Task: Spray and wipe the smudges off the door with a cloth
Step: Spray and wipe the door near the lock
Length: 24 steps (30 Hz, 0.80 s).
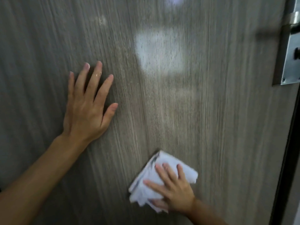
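Note:
A grey wood-grain door (211,119) fills the view. My right hand (172,190) lies flat with straight fingers on a folded white cloth (142,189), pressing it against the lower middle of the door. My left hand (87,108) rests flat on the door to the left and higher up, fingers spread and straight, holding nothing. A pale bright patch (159,51) shows on the door above the cloth; whether it is a smudge or reflected light I cannot tell. A small light mark (102,21) sits near the top left. No spray bottle is in view.
A metal lock plate with a lever handle (290,51) is mounted at the door's right edge. The dark door edge and frame (285,159) run down the right side.

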Available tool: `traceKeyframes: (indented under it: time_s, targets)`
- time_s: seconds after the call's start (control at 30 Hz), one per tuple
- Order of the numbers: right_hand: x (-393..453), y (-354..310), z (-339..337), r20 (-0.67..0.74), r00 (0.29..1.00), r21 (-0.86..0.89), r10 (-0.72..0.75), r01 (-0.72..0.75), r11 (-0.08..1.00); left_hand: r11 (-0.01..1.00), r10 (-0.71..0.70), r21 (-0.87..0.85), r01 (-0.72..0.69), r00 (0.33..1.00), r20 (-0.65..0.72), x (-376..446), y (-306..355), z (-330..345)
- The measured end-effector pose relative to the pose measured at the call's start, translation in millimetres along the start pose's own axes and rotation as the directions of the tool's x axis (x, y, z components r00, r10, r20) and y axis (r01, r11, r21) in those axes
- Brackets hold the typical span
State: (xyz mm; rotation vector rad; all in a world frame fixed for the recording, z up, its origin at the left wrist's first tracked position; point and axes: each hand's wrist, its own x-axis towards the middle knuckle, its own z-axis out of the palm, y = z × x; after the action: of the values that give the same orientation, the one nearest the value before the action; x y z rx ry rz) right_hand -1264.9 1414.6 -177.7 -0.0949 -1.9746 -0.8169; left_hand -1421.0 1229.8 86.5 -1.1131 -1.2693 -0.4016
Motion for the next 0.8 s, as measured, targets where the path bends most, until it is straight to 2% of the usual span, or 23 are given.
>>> traceKeyframes:
  time_s: [0.07,0.13,0.2,0.23,0.33,0.43,0.47,0.53,0.6,0.67,0.8]
  targets:
    - [-46,2,8,0.110,0.966,-0.066,-0.236,0.244,0.968,1.000,0.008,0.022,-0.007,1.000,-0.010,0,1,1]
    - [-63,18,8,0.162,0.899,-0.096,-0.407,0.425,0.900,0.998,0.030,0.053,-0.029,0.999,-0.015,-1,1,1]
    - [-58,39,6,0.167,0.857,-0.087,-0.488,0.506,0.858,0.992,0.086,0.088,-0.085,0.996,-0.006,-2,2,0]
    - [-49,51,4,0.139,0.861,-0.073,-0.489,0.502,0.862,0.988,0.123,0.099,-0.122,0.992,0.004,-2,5,-1]
    - [-3,101,-12,-0.053,0.942,0.006,-0.331,0.332,0.943,0.972,0.227,0.059,-0.229,0.973,0.031,-1,29,0]
    - [64,164,-40,-0.214,0.977,0.024,0.014,-0.009,1.000,0.952,0.307,-0.010,-0.307,0.947,0.097,0,68,8]
    - [83,178,-46,-0.248,0.958,0.034,0.148,-0.144,0.989,0.946,0.323,-0.022,-0.323,0.938,0.127,-1,78,12]
    - [107,190,-52,-0.298,0.876,0.078,0.379,-0.373,0.924,0.941,0.335,-0.015,-0.338,0.924,0.182,-5,85,22]
    - [115,187,-51,-0.318,0.791,0.112,0.523,-0.516,0.849,0.941,0.325,0.018,-0.337,0.918,0.228,-10,83,32]
    - [115,178,-50,-0.308,0.739,0.133,0.599,-0.590,0.796,0.946,0.310,0.026,-0.325,0.923,0.229,-13,80,35]
    - [114,166,-49,-0.285,0.694,0.132,0.662,-0.655,0.744,0.938,0.338,0.007,-0.346,0.921,0.194,-16,80,34]
